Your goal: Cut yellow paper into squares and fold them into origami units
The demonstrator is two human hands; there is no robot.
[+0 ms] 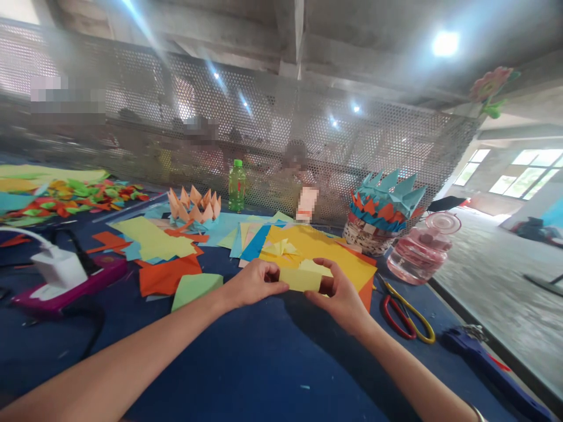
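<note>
A small rectangle of yellow paper (299,279) is held up over the blue table between my two hands. My left hand (255,279) pinches its left end between thumb and fingers. At the right end, my right hand (336,291) grips the same paper, thumb in front and fingers behind. Behind it lie larger golden-yellow sheets (347,258) with a pale yellow folded paper piece (281,249) on top. A light green paper piece (197,287) rests near my left forearm.
Scissors (407,316), a blue-handled tool (488,363) and a pink water bottle (417,258) stand or lie right. Further back are a folded-paper basket (373,231), a green bottle (237,186) and an orange paper ring (193,208). A purple power strip (105,272) sits left.
</note>
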